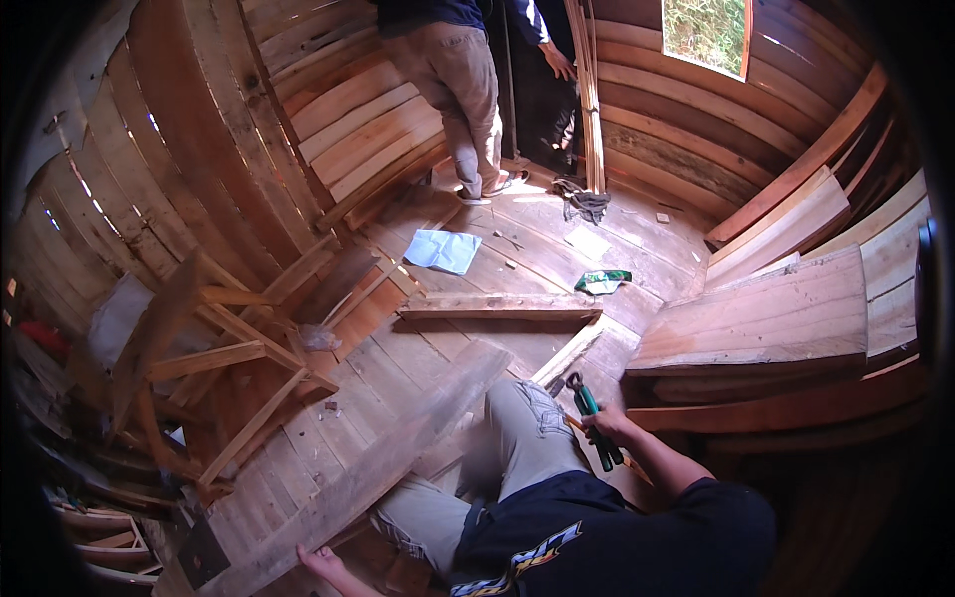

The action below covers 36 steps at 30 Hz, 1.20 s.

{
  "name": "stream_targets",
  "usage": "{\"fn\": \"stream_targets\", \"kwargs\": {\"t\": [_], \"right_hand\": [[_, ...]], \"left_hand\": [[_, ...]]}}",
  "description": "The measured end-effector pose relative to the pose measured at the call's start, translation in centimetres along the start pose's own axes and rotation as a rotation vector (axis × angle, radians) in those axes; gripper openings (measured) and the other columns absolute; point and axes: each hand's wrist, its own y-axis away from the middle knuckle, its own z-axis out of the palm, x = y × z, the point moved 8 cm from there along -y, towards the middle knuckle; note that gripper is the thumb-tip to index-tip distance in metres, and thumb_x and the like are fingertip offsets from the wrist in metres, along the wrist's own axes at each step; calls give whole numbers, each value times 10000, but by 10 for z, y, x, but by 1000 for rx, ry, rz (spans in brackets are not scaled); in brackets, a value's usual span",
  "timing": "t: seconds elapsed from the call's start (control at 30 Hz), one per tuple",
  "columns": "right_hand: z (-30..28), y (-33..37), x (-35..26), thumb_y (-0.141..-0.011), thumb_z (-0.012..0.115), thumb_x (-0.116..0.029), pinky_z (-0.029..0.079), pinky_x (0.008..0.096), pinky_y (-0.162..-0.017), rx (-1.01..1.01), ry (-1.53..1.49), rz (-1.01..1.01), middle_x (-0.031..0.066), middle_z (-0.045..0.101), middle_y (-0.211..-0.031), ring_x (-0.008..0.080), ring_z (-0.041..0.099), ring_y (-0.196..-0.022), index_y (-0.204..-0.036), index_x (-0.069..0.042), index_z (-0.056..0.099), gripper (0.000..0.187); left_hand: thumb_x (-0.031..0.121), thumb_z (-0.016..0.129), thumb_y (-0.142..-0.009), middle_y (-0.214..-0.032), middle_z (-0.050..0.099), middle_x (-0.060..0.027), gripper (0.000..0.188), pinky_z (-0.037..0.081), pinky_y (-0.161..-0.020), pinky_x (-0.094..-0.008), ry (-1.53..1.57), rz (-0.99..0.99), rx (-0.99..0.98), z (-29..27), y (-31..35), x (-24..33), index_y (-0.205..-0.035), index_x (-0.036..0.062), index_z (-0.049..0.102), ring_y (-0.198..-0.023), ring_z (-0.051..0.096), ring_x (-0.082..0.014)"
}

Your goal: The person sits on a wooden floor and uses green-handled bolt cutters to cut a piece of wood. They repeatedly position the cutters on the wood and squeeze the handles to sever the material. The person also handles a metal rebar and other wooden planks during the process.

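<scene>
My right hand (614, 426) is closed around a pair of pincers (585, 400) with green handles, jaws pointing up and away from me. Beside the pincers shows a bit of an orange handle (574, 423); whether my fingers hold that too is hidden. A long wooden plank (398, 443) slants across my legs, from the lower left up to the middle of the floor. At its lower left end, my left hand (320, 564) grips the plank's near edge.
Another person (453, 90) stands at the back wall, a hand near upright strips (589, 99). A wooden beam (497, 306), blue paper (443, 251) and a green packet (603, 282) lie on the floor. An overturned wooden frame (234, 353) is at left; stacked boards (761, 308) at right.
</scene>
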Motion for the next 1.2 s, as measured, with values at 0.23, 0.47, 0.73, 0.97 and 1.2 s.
{"fn": "stream_targets", "kwargs": {"t": [0.23, 0.47, 0.73, 0.97, 1.2], "right_hand": [[-2, -27, 99, -826, 653, -65, 589, 418, -637, -76, -100, 231, 176, 656, -864, 297, 675, -706, -1027, 82, 610, 253], [3, -41, 121, -784, 660, -79, 579, 389, -607, -247, 74, 268, 172, 693, -841, 258, 706, -727, -943, 78, 679, 225], [-46, -62, -136, -829, 687, -188, 553, 388, -580, -148, 595, -239, 98, 704, -878, 207, 692, -701, -1055, -22, 643, 284], [-106, 128, -461, -822, 574, -23, 510, 378, -495, 468, 691, -927, 148, 645, -859, 228, 637, -611, -1335, -130, 436, 542], [-9, -17, -315, -820, 590, -87, 507, 441, -633, 203, 842, -670, 185, 619, -801, 293, 631, -715, -1269, -165, 483, 468]], "left_hand": [[347, 585, -921, -1013, 649, -5, 328, 232, -463, -249, 35, 8, -5, 41, 2, 14, -1167, 130, 575, -605, 445, -90], [313, 588, -917, -887, 625, -6, 259, 227, -427, -248, 67, -48, 36, 73, 20, 21, -1099, 128, 584, -476, 325, -92], [304, 621, -903, -709, 587, -1, 190, 238, -382, -248, 114, -40, -36, 114, -30, 106, -892, 120, 574, -415, 290, -115], [281, 641, -915, -636, 450, 3, 188, 268, -407, -243, 307, 92, -198, 177, 3, 173, -890, 109, 569, -430, 314, -106], [288, 627, -923, -679, 495, 8, 193, 264, -417, -248, 154, -54, 16, 137, -1, 71, -969, 104, 589, -447, 316, -100]]}}
